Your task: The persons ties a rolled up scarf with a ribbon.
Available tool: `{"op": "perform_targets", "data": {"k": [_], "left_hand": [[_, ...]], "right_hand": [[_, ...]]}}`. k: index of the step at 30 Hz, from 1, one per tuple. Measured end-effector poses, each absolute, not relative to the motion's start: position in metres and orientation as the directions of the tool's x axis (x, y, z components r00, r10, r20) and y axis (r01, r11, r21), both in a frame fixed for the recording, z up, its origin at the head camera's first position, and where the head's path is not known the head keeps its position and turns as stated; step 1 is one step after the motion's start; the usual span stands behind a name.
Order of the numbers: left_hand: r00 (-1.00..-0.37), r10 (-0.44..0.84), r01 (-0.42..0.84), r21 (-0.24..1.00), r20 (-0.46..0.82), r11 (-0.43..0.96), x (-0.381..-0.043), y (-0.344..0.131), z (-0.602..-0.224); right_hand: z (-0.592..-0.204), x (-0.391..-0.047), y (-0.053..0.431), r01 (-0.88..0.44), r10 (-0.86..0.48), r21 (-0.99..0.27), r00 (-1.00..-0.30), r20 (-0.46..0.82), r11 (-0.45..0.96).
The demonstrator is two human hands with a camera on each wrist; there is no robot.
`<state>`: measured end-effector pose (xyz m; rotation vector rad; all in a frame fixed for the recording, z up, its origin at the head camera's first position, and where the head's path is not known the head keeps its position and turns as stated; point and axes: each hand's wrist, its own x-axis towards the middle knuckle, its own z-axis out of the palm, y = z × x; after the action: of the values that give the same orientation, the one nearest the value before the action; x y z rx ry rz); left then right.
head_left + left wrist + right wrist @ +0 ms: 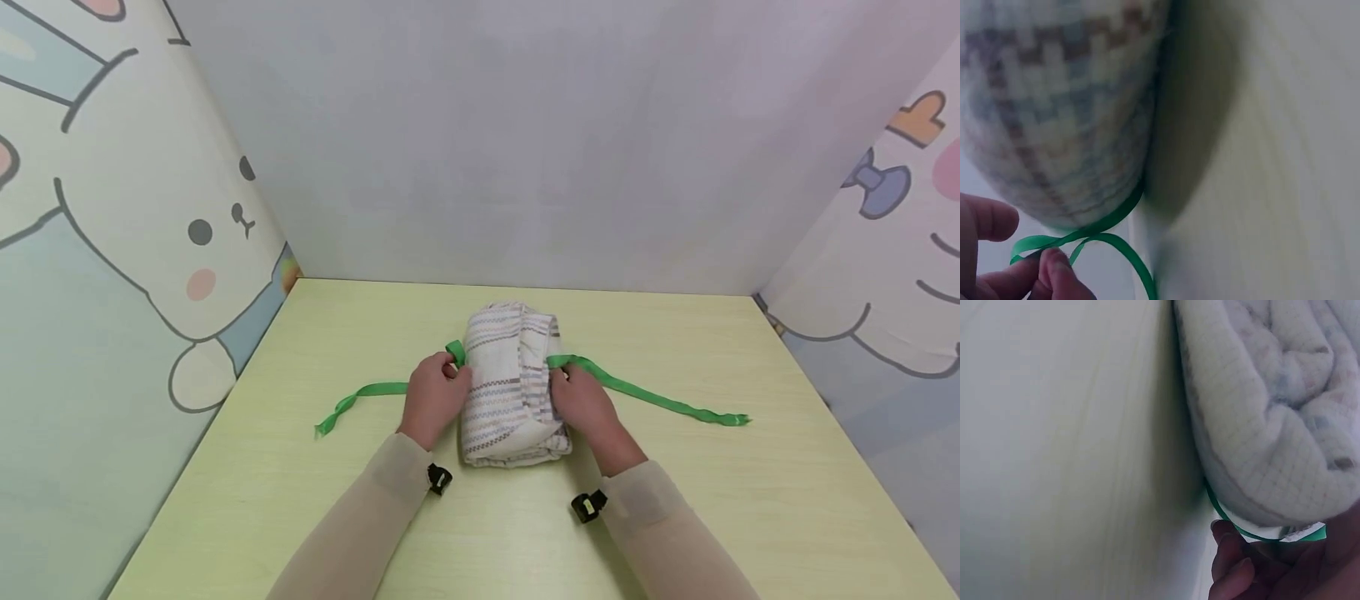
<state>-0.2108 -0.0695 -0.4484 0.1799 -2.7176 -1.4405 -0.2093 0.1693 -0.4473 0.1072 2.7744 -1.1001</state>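
Observation:
A rolled white towel (pixel 495 392) with woven stripes in brown, blue and grey lies lengthwise on the table. A green ribbon (pixel 667 403) runs beneath it, and its loose ends spread out to both sides. At the towel's left side my left hand (pixel 437 393) pinches the ribbon, which makes a small loop (pixel 1041 242) by the fingertips. On the other side my right hand (pixel 587 404) has curled fingers at the ribbon, close against the towel. In the right wrist view the ribbon (pixel 1222 514) passes the fingertips under the towel's rolled end; their exact hold is partly hidden.
The pale yellow table (pixel 300 517) ends at a plain light wall (pixel 495 150) behind. Side panels with cartoon animals (pixel 135 208) stand left and right. Each sleeved wrist wears a small black camera (pixel 588 506).

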Motion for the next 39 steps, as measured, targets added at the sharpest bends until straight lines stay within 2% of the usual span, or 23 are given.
{"op": "perform_targets", "data": {"k": [3, 6, 11, 16, 19, 23, 30, 34, 39], "left_hand": [[-0.991, -0.136, -0.074, 0.846, -0.001, 0.528, -0.215, -0.068, -0.449], [-0.99, -0.14, -0.098, 0.879, -0.036, 0.466, -0.22, -0.068, -0.449], [-0.984, -0.165, -0.12, 0.938, -0.069, 0.324, -0.225, -0.066, -0.455], [-0.97, -0.237, -0.104, 0.967, -0.048, 0.232, -0.224, -0.063, -0.458], [-0.96, -0.265, -0.131, 0.982, -0.091, 0.138, -0.22, -0.059, -0.457], [-0.945, -0.277, -0.176, 0.984, -0.172, -0.014, -0.215, -0.054, -0.457], [-0.932, -0.273, -0.178, 0.958, -0.238, -0.226, -0.212, -0.046, -0.459], [-0.937, -0.256, -0.142, 0.929, -0.238, -0.343, -0.216, -0.043, -0.458], [-0.94, -0.243, -0.113, 0.891, -0.239, -0.439, -0.22, -0.042, -0.457]], "right_hand": [[-0.448, -0.21, 0.17, 0.149, 0.002, -0.744, -0.981, -0.195, 0.652], [-0.448, -0.212, 0.169, 0.215, 0.001, -0.829, -0.968, -0.25, 0.516], [-0.445, -0.209, 0.167, 0.325, -0.01, -0.929, -0.943, -0.332, 0.178], [-0.444, -0.207, 0.163, 0.285, -0.077, -0.939, -0.958, -0.275, -0.191], [-0.444, -0.207, 0.162, 0.245, -0.12, -0.916, -0.969, -0.218, -0.318], [-0.446, -0.208, 0.162, 0.232, -0.107, -0.921, -0.972, -0.208, -0.312], [-0.449, -0.213, 0.16, 0.204, 0.059, -0.964, -0.975, -0.216, -0.17], [-0.449, -0.215, 0.159, 0.223, 0.113, -0.955, -0.962, -0.248, -0.195], [-0.448, -0.217, 0.162, 0.275, 0.161, -0.91, -0.928, -0.335, -0.309]]}}
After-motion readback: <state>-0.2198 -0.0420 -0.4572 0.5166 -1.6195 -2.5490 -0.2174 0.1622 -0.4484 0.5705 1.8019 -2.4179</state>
